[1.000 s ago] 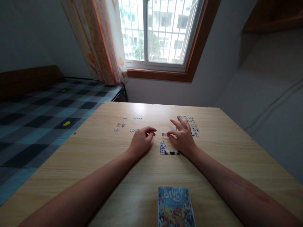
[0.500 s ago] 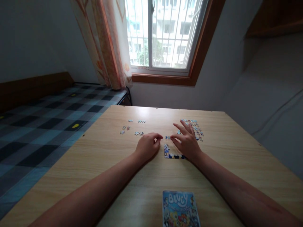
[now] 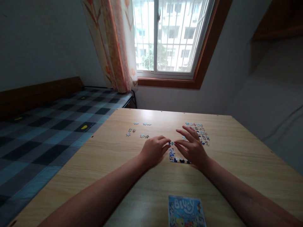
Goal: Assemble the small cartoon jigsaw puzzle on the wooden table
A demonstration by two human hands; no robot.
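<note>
Partly joined puzzle pieces (image 3: 172, 156) form an L-shaped corner on the wooden table (image 3: 113, 183). Just above that corner lies a small joined bit of puzzle (image 3: 172, 143), between my two hands. My left hand (image 3: 156, 149) pinches its left end between thumb and fingers. The thumb and index finger of my right hand (image 3: 191, 145) come close together at its right end, while the other fingers are spread; whether they touch it is too small to tell. The right hand covers part of the assembled bottom row.
Loose pieces (image 3: 201, 132) lie in a group beyond my right hand, with several more (image 3: 144, 136) at the left. A blue Bluey box (image 3: 186, 211) rests at the near edge. A checkered bed (image 3: 59, 119) stands left of the table.
My left hand has moved right and closed onto the small joined bit, which now sits nearer the assembled corner. My right hand stays beside it. The whole view has shifted slightly.
</note>
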